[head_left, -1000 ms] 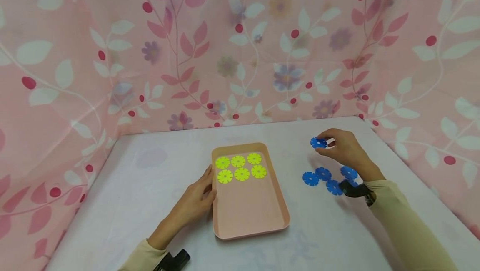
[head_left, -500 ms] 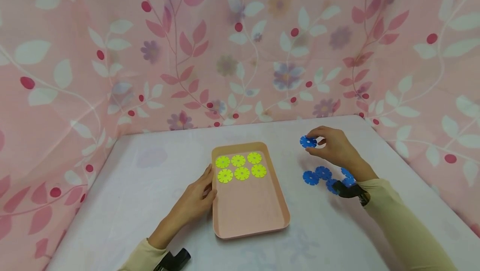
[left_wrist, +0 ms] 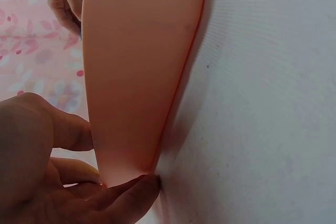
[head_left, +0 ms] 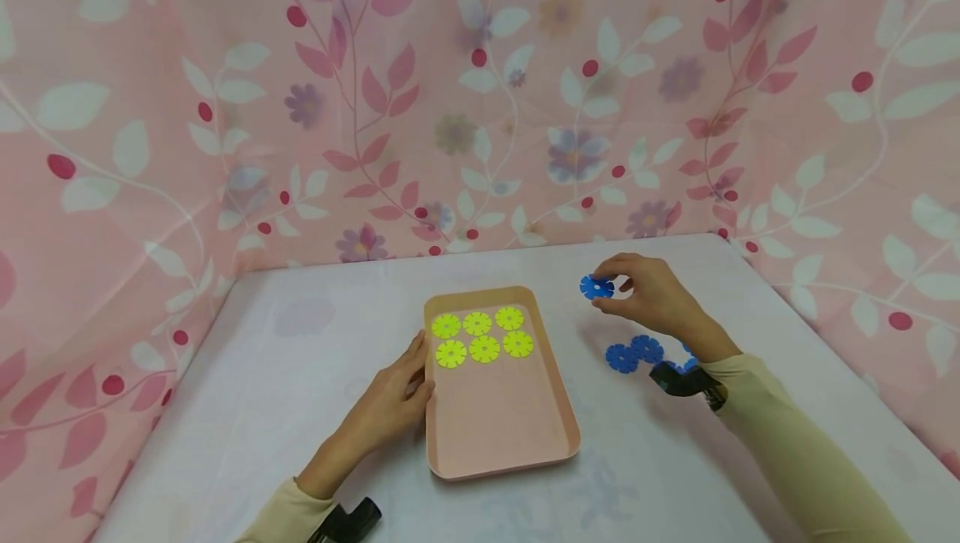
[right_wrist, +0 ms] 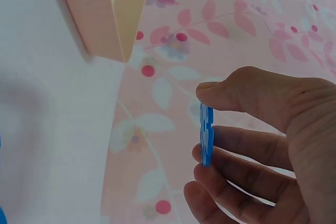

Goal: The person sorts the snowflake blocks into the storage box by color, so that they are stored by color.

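My right hand (head_left: 648, 297) pinches a blue notched disc (head_left: 597, 287) between thumb and fingers, raised over the table right of the tray. In the right wrist view that blue disc (right_wrist: 207, 135) stands edge-on under the thumb tip. My left hand (head_left: 390, 397) rests against the left side of a shallow pinkish tray (head_left: 504, 474). From the left wrist, its thumb (left_wrist: 73, 132) meets the tray's rim, while other fingers lie low along the outer wall. Several yellow-green notched discs (head_left: 484, 349) lie in two rows at the tray's far end.
More blue discs (head_left: 622, 358) lie on the white table to the tray's right, some hidden behind the right wrist and its black camera mount (head_left: 684, 380). A pink floral cloth (head_left: 480, 109) hangs around the table's back and sides.
My right hand has moved left toward the tray, carrying the blue disc. The left hand, the tray and the yellow-green discs stay where they were.
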{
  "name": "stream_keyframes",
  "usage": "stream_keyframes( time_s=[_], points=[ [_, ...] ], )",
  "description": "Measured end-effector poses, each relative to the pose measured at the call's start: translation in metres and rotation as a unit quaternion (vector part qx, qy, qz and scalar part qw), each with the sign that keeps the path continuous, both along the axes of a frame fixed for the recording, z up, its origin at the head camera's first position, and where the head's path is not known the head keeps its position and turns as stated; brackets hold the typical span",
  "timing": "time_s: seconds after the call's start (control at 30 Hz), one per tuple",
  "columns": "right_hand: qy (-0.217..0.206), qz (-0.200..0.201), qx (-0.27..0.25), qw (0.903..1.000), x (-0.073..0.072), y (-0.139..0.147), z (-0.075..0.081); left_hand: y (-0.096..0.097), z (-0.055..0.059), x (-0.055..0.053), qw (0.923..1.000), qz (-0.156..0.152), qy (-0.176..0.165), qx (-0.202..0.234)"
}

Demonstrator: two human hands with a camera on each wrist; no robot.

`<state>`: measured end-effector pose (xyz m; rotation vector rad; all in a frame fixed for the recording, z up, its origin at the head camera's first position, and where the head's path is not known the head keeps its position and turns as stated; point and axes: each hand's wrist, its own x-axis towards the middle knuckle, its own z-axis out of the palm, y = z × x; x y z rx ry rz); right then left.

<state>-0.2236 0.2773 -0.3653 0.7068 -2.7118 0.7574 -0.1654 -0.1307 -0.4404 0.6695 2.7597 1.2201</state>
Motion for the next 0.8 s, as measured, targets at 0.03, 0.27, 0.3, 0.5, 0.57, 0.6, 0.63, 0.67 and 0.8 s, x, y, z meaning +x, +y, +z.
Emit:
stream_keyframes(
  time_s=[0.03, 0.27, 0.3, 0.5, 0.57, 0.6, 0.63, 0.67, 0.8],
  points=[
    [0.001, 0.002, 0.0, 1.0, 0.0, -0.002, 0.001, 0.0, 0.0, 0.0, 1.0, 0.001, 0.0, -0.002],
    [0.002, 0.011, -0.005, 0.9999, 0.0, -0.015, 0.002, 0.0, -0.001, -0.001, 1.0, 0.004, 0.004, -0.005],
    [0.002, 0.012, -0.005, 0.9999, 0.0, -0.016, 0.003, 0.0, 0.0, -0.001, 1.0, 0.004, 0.004, -0.005],
    [0.0, 0.026, -0.007, 0.9996, 0.002, -0.025, 0.006, 0.0, 0.002, 0.0, 0.9998, 0.003, 0.011, -0.017],
    [0.003, 0.033, -0.009, 0.9994, 0.002, -0.028, 0.006, 0.0, 0.002, 0.0, 0.9997, 0.003, 0.014, -0.021],
    [0.004, 0.037, -0.01, 0.9993, 0.002, -0.03, 0.007, 0.0, 0.002, 0.0, 0.9997, 0.003, 0.015, -0.021],
    [0.007, 0.041, -0.011, 0.9991, 0.002, -0.032, 0.007, 0.0, 0.001, 0.0, 0.9997, 0.003, 0.015, -0.021],
    [0.009, 0.045, -0.012, 0.9989, 0.002, -0.033, 0.007, 0.0, 0.001, 0.0, 0.9997, 0.003, 0.013, -0.019],
    [0.015, 0.06, -0.013, 0.998, 0.002, -0.038, 0.008, 0.0, 0.0, 0.001, 0.9999, 0.002, 0.007, -0.01]
  ],
)
